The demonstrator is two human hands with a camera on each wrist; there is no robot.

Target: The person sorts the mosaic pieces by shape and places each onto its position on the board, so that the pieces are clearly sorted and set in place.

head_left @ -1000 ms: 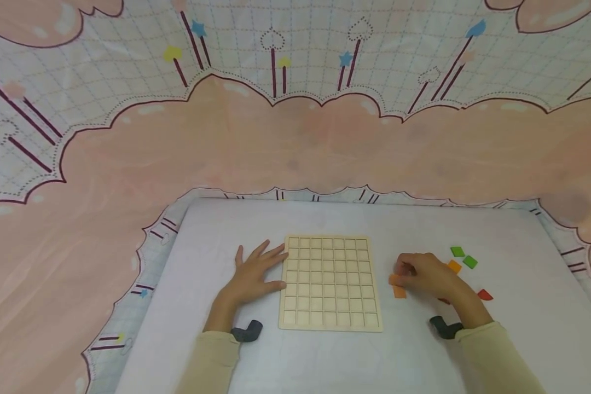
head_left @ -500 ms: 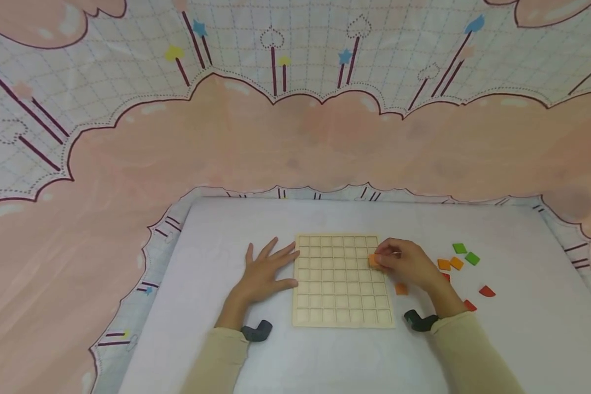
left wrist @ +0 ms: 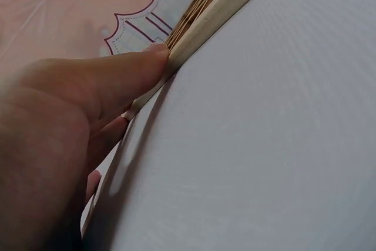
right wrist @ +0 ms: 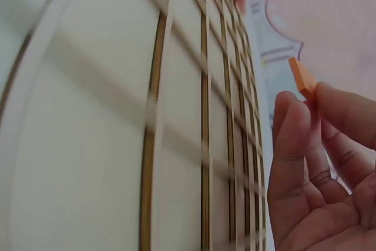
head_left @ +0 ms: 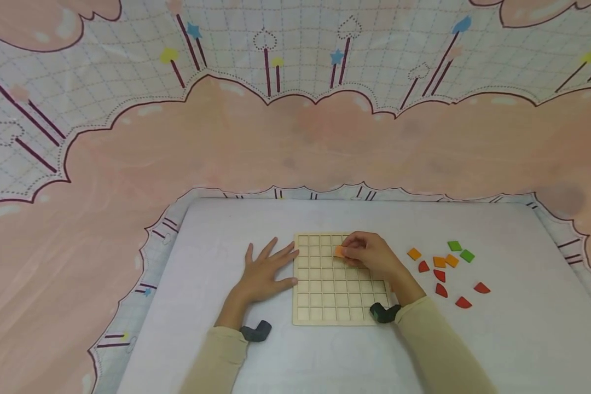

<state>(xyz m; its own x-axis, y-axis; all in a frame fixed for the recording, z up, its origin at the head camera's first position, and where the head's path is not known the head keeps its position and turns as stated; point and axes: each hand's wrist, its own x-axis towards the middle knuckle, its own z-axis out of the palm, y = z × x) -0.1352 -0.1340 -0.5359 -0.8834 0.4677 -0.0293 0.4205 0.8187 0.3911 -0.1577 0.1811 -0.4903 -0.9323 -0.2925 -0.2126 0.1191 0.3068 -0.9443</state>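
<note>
The board (head_left: 317,299) looked like matt wood, smooth between its thin ridges. The orange tile (right wrist: 302,79) was smooth and matt, whether wood or plastic unclear. The sleeves (head_left: 215,358) were matt cloth, and the counter (head_left: 256,219) looked smooth and matt.

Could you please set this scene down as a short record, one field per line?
Left hand: fingers spread, touching the left edge of the wooden grid board
Right hand: pinches an orange square tile over the board
Support: white table
Loose pieces, right of the board: two green four-sided tiles, at least three orange squares, five red quarter-circle tiles
Sleeves: beige
Hidden: part of the board, behind the right hand and forearm
</note>
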